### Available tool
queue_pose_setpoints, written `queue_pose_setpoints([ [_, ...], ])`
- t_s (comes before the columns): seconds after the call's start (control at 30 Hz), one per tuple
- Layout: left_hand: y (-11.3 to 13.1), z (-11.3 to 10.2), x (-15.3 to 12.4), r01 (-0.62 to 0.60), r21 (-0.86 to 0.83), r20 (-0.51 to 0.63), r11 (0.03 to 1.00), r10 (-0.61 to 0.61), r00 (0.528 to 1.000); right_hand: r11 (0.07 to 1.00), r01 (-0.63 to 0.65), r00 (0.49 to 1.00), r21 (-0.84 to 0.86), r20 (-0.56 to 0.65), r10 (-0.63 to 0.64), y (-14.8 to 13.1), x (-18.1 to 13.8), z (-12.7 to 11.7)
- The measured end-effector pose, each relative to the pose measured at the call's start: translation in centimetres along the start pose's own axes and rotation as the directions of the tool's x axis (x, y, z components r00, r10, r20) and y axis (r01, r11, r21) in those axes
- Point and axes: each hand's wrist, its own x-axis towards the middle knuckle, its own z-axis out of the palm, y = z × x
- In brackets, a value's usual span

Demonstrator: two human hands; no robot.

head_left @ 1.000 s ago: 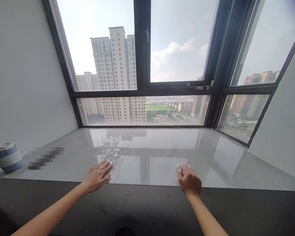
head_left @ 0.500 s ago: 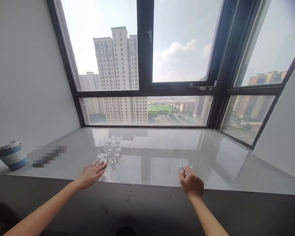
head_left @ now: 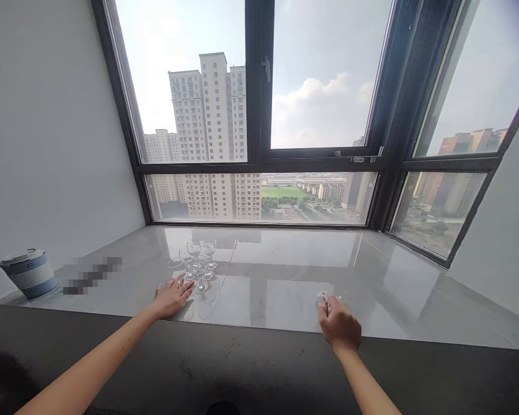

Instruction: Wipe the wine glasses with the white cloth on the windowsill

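Note:
Several clear stemmed glasses (head_left: 196,259) stand in a cluster on the glossy grey window ledge (head_left: 285,265), left of centre. My left hand (head_left: 172,297) lies flat on the ledge just in front of them, fingers stretched out and close to the nearest glass's foot. My right hand (head_left: 339,325) rests near the ledge's front edge, fingers closed on a small crumpled white cloth (head_left: 323,298) that sticks out past the knuckles.
A round blue-and-white lidded container (head_left: 28,272) sits at the ledge's far left by the white wall. A blurred-out dark patch (head_left: 93,275) lies beside it. Black-framed windows (head_left: 259,115) rise behind the ledge. A dark rough strip (head_left: 259,363) runs along the front.
The view has shifted slightly left and down. My left hand stays flat by the glasses with small shifts. My right hand keeps its grip on the cloth.

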Motion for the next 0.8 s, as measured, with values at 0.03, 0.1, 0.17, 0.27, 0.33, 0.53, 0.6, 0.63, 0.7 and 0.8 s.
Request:
queue_pose_setpoints([
  [0.03,0.0,-0.1,0.0,0.004,0.002,-0.005,1.000,-0.004,1.000,1.000,0.001,1.000,0.001,-0.003,-0.001,0.0,0.0,0.1],
  [0.1,-0.1,-0.3,-0.1,0.015,0.008,-0.018,1.000,-0.015,1.000,1.000,0.002,1.000,0.002,-0.009,-0.002,0.1,0.0,0.2],
  [0.17,-0.1,-0.6,0.0,0.016,0.015,-0.022,1.000,-0.016,1.000,1.000,0.002,1.000,0.003,-0.012,-0.002,0.1,0.0,0.2],
  [0.27,-0.2,-0.7,0.1,0.005,0.024,-0.007,1.000,-0.005,1.000,1.000,0.007,1.000,0.005,-0.021,-0.007,0.1,0.0,0.1],
  [0.33,-0.2,-0.5,0.0,0.002,0.024,0.001,1.000,-0.002,1.000,1.000,0.011,1.000,0.010,-0.024,-0.010,0.0,0.0,0.0],
  [0.53,1.1,0.7,-2.9,-0.010,0.013,-0.061,1.000,0.011,0.998,1.000,0.002,1.000,0.018,-0.010,-0.002,0.0,0.0,0.0],
  [0.6,2.1,1.1,-4.5,-0.007,0.026,-0.130,1.000,0.010,0.991,1.000,-0.005,1.000,0.013,-0.011,0.005,0.0,0.0,0.0],
  [0.63,2.6,1.2,-5.2,0.003,0.032,-0.161,0.999,0.002,0.987,1.000,-0.007,1.000,0.010,-0.012,0.007,0.0,0.0,0.1],
  [0.7,3.5,1.3,-6.1,0.040,0.030,-0.201,0.999,-0.033,0.979,1.000,-0.009,1.000,0.004,-0.014,0.009,0.0,0.0,0.1],
  [0.8,4.2,1.2,-6.2,0.074,-0.002,-0.207,0.997,-0.073,0.976,1.000,-0.006,1.000,0.000,-0.011,0.006,0.1,0.0,0.1],
])
